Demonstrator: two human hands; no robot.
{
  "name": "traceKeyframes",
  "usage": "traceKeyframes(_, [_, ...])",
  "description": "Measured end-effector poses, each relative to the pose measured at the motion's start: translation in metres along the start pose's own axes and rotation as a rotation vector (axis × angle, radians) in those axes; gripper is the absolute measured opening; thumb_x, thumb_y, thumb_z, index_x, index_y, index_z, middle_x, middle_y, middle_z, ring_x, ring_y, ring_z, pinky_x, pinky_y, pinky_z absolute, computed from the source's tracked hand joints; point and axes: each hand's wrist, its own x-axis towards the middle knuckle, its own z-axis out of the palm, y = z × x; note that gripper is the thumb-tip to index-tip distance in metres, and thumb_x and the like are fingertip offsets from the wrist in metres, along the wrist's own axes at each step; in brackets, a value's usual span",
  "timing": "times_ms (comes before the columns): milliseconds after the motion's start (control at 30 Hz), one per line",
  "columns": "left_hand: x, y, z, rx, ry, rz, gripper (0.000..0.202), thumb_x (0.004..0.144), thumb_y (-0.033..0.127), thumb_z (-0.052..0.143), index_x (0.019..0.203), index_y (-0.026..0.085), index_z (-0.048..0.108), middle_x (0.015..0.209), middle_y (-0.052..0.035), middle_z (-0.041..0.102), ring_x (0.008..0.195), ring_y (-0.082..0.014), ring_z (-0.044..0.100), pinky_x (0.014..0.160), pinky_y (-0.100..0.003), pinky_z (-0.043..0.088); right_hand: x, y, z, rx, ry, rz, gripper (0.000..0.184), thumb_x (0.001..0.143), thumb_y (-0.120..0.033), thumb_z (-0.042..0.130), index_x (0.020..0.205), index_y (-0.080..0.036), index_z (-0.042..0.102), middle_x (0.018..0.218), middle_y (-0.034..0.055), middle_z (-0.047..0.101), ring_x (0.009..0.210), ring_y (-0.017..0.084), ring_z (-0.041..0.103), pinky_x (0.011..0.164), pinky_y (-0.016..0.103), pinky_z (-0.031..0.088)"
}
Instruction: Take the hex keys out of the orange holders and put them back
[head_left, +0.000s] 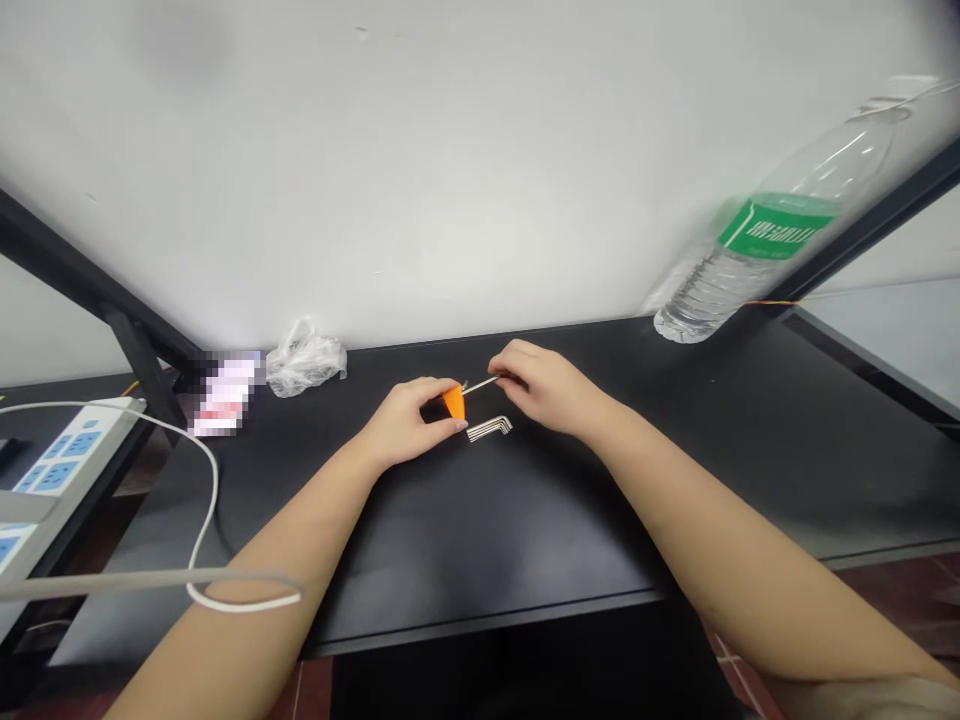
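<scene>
Left hand (405,425) pinches one orange holder (454,401); right hand (547,385) pinches one hex key (480,384).

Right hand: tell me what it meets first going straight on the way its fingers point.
The right hand, pinching a hex key, points left at the orange key holder held by the left hand; it would likely meet that holder first, though depth is unclear.

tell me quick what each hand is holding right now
left hand: closed on the orange holder
right hand: closed, pinching a hex key
</scene>
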Motion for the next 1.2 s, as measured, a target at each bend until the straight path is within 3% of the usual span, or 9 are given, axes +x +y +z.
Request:
traceKeyframes(167, [0.0, 0.008, 0.002, -0.025, -0.04, 0.019, 0.045, 0.082, 0.043, 0.076, 0.122, 0.023, 0.07, 0.11, -0.0061, 0.072, 0.097, -0.0237, 0.069, 0.091, -0.037, 0.055, 0.002, -0.009, 0.012, 0.091, -0.061, -0.025, 0.012, 0.093, -0.012, 0.052, 0.095, -0.022, 0.059, 0.095, 0.0054, 0.062, 0.086, 0.02, 0.06, 0.075, 0.034, 0.049])
traceKeyframes(367, [0.0, 0.008, 0.003, -0.051, -0.041, 0.037, 0.042, 0.084, 0.042, 0.074, 0.12, 0.021, 0.069, 0.108, -0.0064, 0.072, 0.094, -0.0222, 0.068, 0.089, -0.035, 0.056, 0.003, -0.014, 0.025, 0.225, -0.041, 0.058, 0.011, 0.09, -0.012, 0.056, 0.096, -0.022, 0.056, 0.097, 0.0044, 0.063, 0.083, 0.019, 0.06, 0.072, 0.032, 0.049])
traceKeyframes(533, [0.0, 0.004, 0.005, -0.029, 0.004, 0.041, 0.046, 0.083, 0.039, 0.076, 0.125, 0.021, 0.068, 0.113, -0.0062, 0.071, 0.099, -0.022, 0.069, 0.095, -0.036, 0.056, 0.003, -0.001, 0.017, 0.11, -0.029, 0.072, 0.007, 0.09, -0.014, 0.056, 0.09, -0.021, 0.057, 0.096, 0.0051, 0.062, 0.084, 0.019, 0.058, 0.076, 0.033, 0.048])
traceKeyframes(700, [0.001, -0.003, 0.006, 0.006, 0.019, 0.017, 0.046, 0.083, 0.04, 0.075, 0.126, 0.023, 0.068, 0.117, -0.006, 0.072, 0.104, -0.0229, 0.07, 0.098, -0.038, 0.057, -0.002, 0.021, 0.004, 0.044, -0.349, 0.146, 0.005, 0.085, -0.018, 0.063, 0.085, -0.022, 0.066, 0.089, 0.0035, 0.067, 0.078, 0.019, 0.06, 0.072, 0.032, 0.046])
traceKeyframes(800, [0.001, -0.005, 0.006, 0.023, 0.013, 0.012, 0.046, 0.083, 0.04, 0.076, 0.125, 0.023, 0.068, 0.118, -0.0059, 0.071, 0.104, -0.0224, 0.07, 0.098, -0.037, 0.057, -0.003, 0.024, 0.003, 0.068, -0.445, 0.186, 0.008, 0.084, -0.017, 0.064, 0.085, -0.023, 0.069, 0.092, 0.0036, 0.07, 0.076, 0.018, 0.06, 0.067, 0.031, 0.044])
traceKeyframes(933, [0.001, -0.005, 0.005, 0.047, 0.001, 0.002, 0.047, 0.082, 0.04, 0.076, 0.125, 0.023, 0.068, 0.12, -0.0065, 0.071, 0.104, -0.0233, 0.07, 0.098, -0.039, 0.057, -0.003, 0.021, 0.006, 0.027, -0.47, 0.235, 0.007, 0.082, -0.017, 0.064, 0.082, -0.022, 0.067, 0.09, 0.004, 0.069, 0.073, 0.018, 0.06, 0.064, 0.03, 0.041])
traceKeyframes(1100, [0.001, -0.005, 0.005, 0.056, 0.004, -0.006, 0.047, 0.083, 0.04, 0.075, 0.126, 0.024, 0.068, 0.122, -0.0058, 0.072, 0.108, -0.0244, 0.07, 0.1, -0.04, 0.057, -0.003, 0.023, 0.007, -0.146, -0.439, 0.455, 0.014, 0.073, -0.011, 0.068, 0.074, -0.022, 0.06, 0.072, 0.0038, 0.064, 0.061, 0.018, 0.053, 0.056, 0.032, 0.034])
traceKeyframes(1200, [0.001, -0.006, 0.005, 0.051, 0.017, -0.013, 0.047, 0.084, 0.041, 0.074, 0.126, 0.023, 0.068, 0.123, -0.0066, 0.071, 0.11, -0.025, 0.07, 0.101, -0.04, 0.057, -0.003, 0.023, 0.004, -0.09, -0.376, 0.422, 0.014, 0.074, -0.011, 0.067, 0.076, -0.022, 0.058, 0.073, 0.0025, 0.063, 0.064, 0.018, 0.055, 0.058, 0.031, 0.037])
